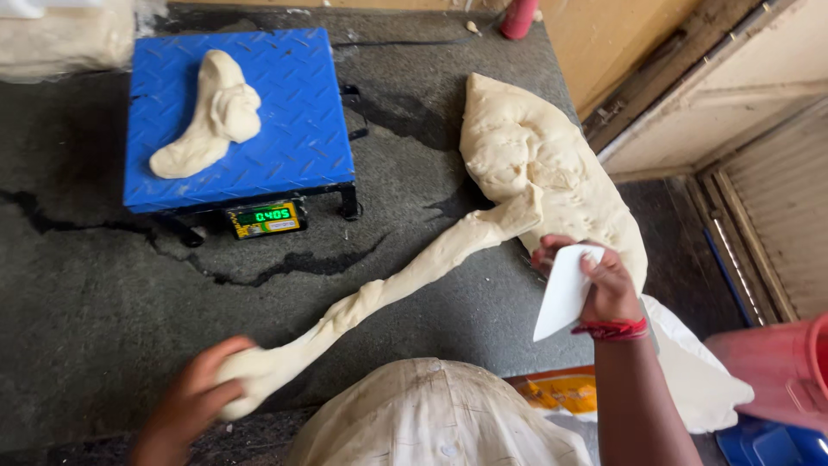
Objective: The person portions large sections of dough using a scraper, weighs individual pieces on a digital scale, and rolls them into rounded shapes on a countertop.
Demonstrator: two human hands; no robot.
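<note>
Dough (535, 164), one big pale lump, lying on the dark stone desk (86, 302) toward its right edge, with a long rope of it (388, 285) pulled out slantwise toward the near edge. Left hand (185, 406) closed around the thick far end of that rope near the near edge, fingers wrapped over the dough, slightly blurred. Right hand (604, 285) beside the lump where the rope leaves it, fingers clamped on a white plastic scraper (565, 293) held flat and tilted, upper edge just at the dough; red thread band (614, 329) around that wrist. Blue scale (241, 112) standing toward the far left corner of the desk, well apart from the big lump, carrying a smaller curved piece of dough (211, 116) on its ridged platform, with a lit green display (267, 217) on the front side. Dark wet streaks across the desk beneath and in front of the scale. Red bottle (519, 17) at the far edge. Pink bucket (776, 367) off the right edge, partly out of view. White cloth (699, 371) hanging over the near right corner. Light shirt (431, 414) at the near edge.
</note>
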